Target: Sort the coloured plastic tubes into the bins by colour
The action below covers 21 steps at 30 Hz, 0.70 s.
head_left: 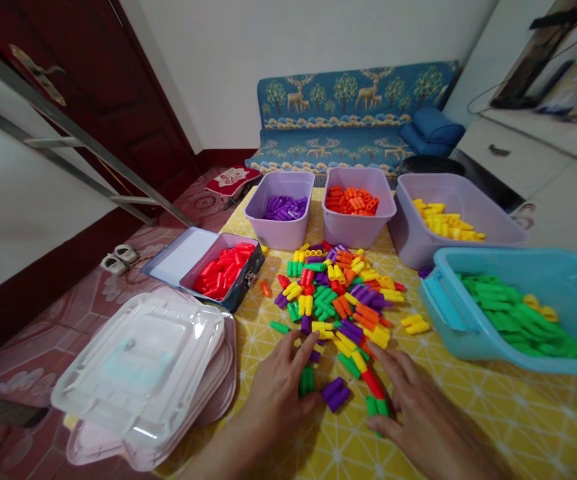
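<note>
Two bare hands reach over a desk (453,400) spread with a yellow cloth (248,333) patterned in white lines. Between and beyond them lies a loose pile of small plastic pieces (325,300) in red, orange, yellow, green and purple, many joined in pairs. The left hand (281,377) is open, fingers spread over the pile's near edge, beside green pieces (307,380). The right hand (408,393) is also open and slightly bent, its thumb at another green pair (377,407); neither appears to grip anything.

Containers ring the pile. Along the far side stand three lilac bins, holding purple (278,233), orange (355,230) and yellow pieces (448,223). A turquoise bin (461,340) at right holds green pieces and two yellow ones, walling off that side. At left, a hinged box (241,293) with its lid open holds red pieces. Nearer, a stack of plastic lids (138,373) crowds the space beside the left forearm.

Beyond the desk are a blue deer-patterned sofa (328,100), a white cabinet (528,153), a dark red door (118,87), a metal ladder-like frame (53,142) and pale shoes (119,259) on the tiles.
</note>
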Available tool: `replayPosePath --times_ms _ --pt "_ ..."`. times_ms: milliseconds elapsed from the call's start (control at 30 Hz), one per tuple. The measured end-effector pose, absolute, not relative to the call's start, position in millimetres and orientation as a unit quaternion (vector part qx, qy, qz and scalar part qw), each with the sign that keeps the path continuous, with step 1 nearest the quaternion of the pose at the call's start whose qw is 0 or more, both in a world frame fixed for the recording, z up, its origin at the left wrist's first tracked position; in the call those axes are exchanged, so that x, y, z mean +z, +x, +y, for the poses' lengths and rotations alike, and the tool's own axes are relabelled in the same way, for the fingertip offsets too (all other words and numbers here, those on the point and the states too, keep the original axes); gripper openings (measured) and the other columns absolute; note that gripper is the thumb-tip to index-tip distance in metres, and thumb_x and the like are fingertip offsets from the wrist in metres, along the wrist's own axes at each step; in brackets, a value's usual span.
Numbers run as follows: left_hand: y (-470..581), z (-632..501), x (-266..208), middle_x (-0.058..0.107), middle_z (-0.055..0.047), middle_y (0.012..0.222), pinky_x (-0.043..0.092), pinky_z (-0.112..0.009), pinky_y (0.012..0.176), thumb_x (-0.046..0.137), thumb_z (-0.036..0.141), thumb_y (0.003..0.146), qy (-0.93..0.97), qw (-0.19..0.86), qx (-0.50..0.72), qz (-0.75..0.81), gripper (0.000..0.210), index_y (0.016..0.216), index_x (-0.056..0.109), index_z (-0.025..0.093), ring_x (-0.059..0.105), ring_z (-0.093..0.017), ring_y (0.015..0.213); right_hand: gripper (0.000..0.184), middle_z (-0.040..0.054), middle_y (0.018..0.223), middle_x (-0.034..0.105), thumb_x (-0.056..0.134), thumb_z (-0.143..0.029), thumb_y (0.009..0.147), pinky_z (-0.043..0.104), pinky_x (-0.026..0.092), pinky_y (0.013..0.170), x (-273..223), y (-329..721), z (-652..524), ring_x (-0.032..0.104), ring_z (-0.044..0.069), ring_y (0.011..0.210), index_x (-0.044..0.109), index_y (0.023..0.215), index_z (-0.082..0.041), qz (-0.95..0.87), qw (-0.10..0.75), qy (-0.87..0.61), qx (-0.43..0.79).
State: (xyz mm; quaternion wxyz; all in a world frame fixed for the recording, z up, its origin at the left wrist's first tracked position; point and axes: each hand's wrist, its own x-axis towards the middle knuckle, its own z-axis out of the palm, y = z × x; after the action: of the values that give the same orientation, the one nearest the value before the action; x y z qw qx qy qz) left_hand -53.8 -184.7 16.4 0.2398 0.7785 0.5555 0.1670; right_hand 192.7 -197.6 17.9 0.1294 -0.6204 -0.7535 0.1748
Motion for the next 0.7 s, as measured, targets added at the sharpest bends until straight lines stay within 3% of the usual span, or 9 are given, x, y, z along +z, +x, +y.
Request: replayPosePath --times_ms 200,333,400,533,633,700 --pt "-33.7 -161.8 9.4 0.045 -0.011 0.130 0.051 -0.040 0.093 0.055 0.006 0.072 0.782 0.263 0.270 0.496 0.068 0.135 0.045 0.027 0.055 -0.024 0.112 0.067 0.0089 0.127 0.056 0.059 -0.015 0.067 0.042 0.052 0.093 8.4 158.2 -179.8 0.059 0.028 0.114 0.049 0.132 -0.029 -0.747 0.238 -0.580 0.220" --pt "-33.5 -123.8 20.1 0.054 -0.009 0.122 0.048 -0.039 0.098 0.053 0.003 0.074 0.778 0.284 0.344 0.443 0.058 0.128 0.053 0.025 0.055 -0.022 0.113 0.066 0.0080 0.127 0.057 0.057 -0.019 0.074 0.044 0.049 0.096 12.9 157.3 -144.5 0.057 0.026 0.117 0.041 0.137 -0.030 -0.722 0.316 -0.534 0.305" --pt "-33.2 -101.1 28.3 0.060 -0.008 0.115 0.050 -0.039 0.094 0.057 0.005 0.073 0.774 0.285 0.354 0.440 0.055 0.124 0.056 0.025 0.059 -0.022 0.106 0.066 0.0096 0.127 0.058 0.060 -0.024 0.076 0.047 0.050 0.094 17.1 158.0 -122.9 0.058 0.027 0.114 0.040 0.138 -0.027 -0.709 0.337 -0.537 0.308" --pt "-29.1 -65.7 38.1 0.058 -0.010 0.124 0.045 -0.041 0.101 0.060 0.007 0.075 0.762 0.247 0.385 0.459 0.053 0.126 0.055 0.022 0.055 -0.024 0.115 0.065 0.0142 0.127 0.057 0.063 -0.029 0.076 0.045 0.054 0.082 24.8 157.9 -85.1 0.062 0.027 0.104 0.042 0.137 -0.021 -0.686 0.366 -0.565 0.276" --pt "-26.9 -54.3 34.2 0.058 -0.011 0.125 0.043 -0.041 0.102 0.058 0.012 0.079 0.745 0.204 0.390 0.500 0.048 0.127 0.054 0.019 0.053 -0.024 0.116 0.051 0.0122 0.119 0.062 0.061 -0.030 0.078 0.037 0.057 0.070 27.3 157.4 -71.8 0.065 0.024 0.093 0.053 0.128 -0.021 -0.679 0.381 -0.560 0.282" --pt "-27.0 -51.6 29.3 0.059 -0.012 0.123 0.044 -0.044 0.100 0.060 0.018 0.080 0.733 0.166 0.369 0.546 0.050 0.129 0.052 0.018 0.054 -0.026 0.114 0.039 0.0101 0.113 0.065 0.061 -0.032 0.080 0.036 0.056 0.070 25.5 156.5 -70.2 0.065 0.023 0.090 0.060 0.118 -0.022 -0.678 0.391 -0.558 0.275"
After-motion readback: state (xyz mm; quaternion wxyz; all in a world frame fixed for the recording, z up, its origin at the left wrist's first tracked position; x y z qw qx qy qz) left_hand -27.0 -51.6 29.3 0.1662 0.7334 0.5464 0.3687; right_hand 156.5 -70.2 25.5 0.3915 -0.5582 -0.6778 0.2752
